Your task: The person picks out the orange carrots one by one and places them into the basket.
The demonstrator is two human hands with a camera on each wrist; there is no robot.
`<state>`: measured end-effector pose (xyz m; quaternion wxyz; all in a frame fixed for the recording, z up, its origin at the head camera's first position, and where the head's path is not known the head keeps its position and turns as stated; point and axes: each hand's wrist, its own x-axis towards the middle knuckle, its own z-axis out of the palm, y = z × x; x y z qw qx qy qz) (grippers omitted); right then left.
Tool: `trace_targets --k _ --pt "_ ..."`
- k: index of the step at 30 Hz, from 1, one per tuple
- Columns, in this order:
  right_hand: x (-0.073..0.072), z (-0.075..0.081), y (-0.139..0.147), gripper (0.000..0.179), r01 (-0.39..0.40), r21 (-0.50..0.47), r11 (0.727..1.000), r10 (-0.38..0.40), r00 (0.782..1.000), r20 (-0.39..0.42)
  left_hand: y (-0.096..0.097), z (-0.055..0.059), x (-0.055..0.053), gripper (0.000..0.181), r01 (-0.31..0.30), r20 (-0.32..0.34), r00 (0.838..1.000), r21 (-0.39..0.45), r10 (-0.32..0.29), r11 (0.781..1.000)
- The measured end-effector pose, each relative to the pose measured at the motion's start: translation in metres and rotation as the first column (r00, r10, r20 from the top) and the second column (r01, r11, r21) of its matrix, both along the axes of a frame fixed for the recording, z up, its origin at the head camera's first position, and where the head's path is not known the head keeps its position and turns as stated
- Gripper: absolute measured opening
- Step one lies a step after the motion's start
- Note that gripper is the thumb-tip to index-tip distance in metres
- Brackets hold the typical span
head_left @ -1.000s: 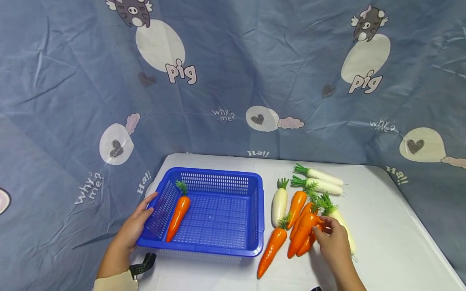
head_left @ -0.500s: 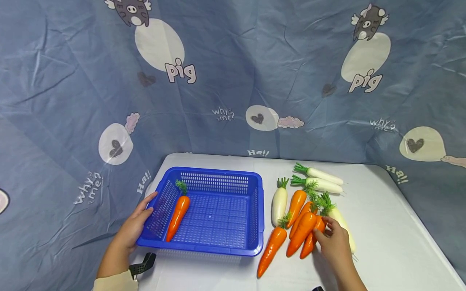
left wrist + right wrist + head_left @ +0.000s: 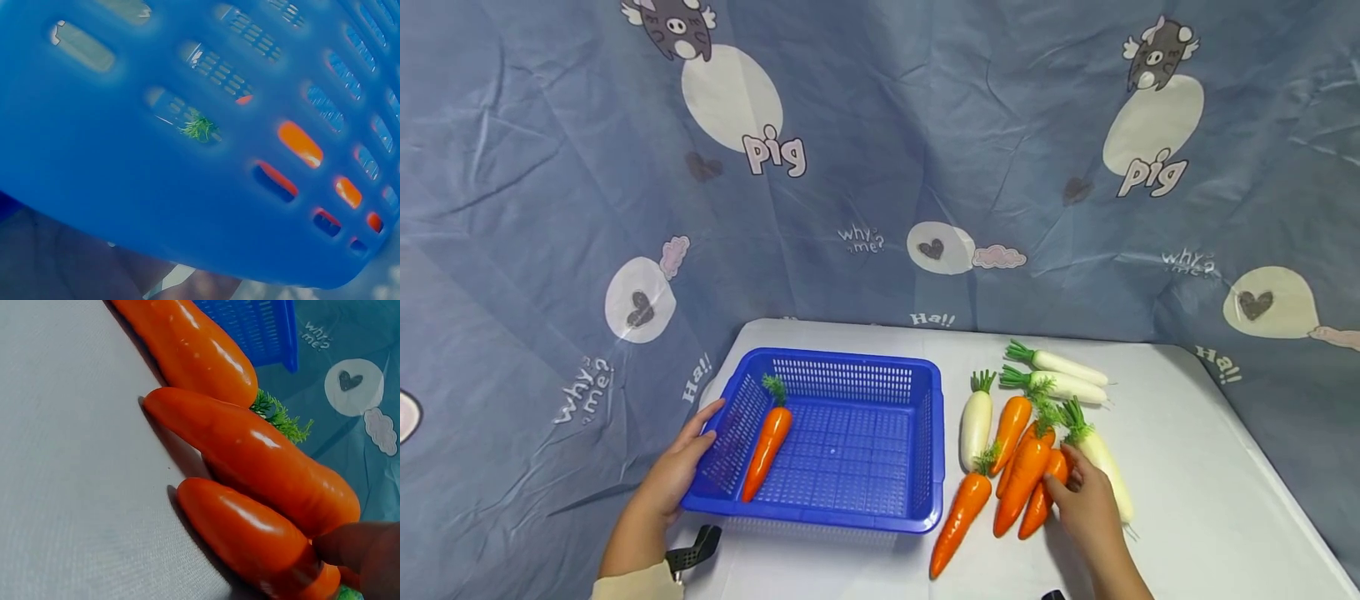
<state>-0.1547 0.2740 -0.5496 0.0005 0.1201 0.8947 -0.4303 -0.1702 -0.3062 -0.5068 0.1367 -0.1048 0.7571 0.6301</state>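
My left hand (image 3: 672,479) grips the left side of a blue plastic basket (image 3: 820,521). One orange carrot (image 3: 767,450) with a green tuft lies inside, along the left wall. Through the slots of the basket wall (image 3: 156,206), the left wrist view shows bits of orange and green. To the right, my right hand (image 3: 1086,500) pinches a carrot (image 3: 1041,504) near its thick upper end, the thumb (image 3: 350,547) pressed on its near side. Close against that carrot lies another carrot (image 3: 1022,483), partly over one more. The right hand's fingers are mostly hidden in the right wrist view.
A single carrot (image 3: 960,525) lies between basket and pile, below a short white radish (image 3: 976,429). Another carrot (image 3: 1011,429) leans at the pile's back. Two white radishes (image 3: 1063,383) lie behind, and one radish (image 3: 1108,471) lies beyond the right hand. A patterned blue cloth (image 3: 880,167) hangs behind.
The carrot under my right hand has shifted slightly right and away from its neighbour, which has turned a little more upright in the head view. The left hand and basket stay put.
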Motion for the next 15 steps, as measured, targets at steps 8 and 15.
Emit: trace_targets --k 8,15 --pt "0.0005 -0.0023 0.0033 0.067 -0.014 -0.062 0.998 0.016 0.999 0.033 0.0004 -0.0006 0.0021 0.055 -0.008 -0.004 1.0 0.023 0.008 1.0" --pt "0.0001 0.0 0.0062 0.068 -0.015 -0.049 0.999 0.018 0.998 0.063 0.0014 -0.0002 0.0023 0.055 -0.007 -0.004 1.0 0.022 0.007 1.0"
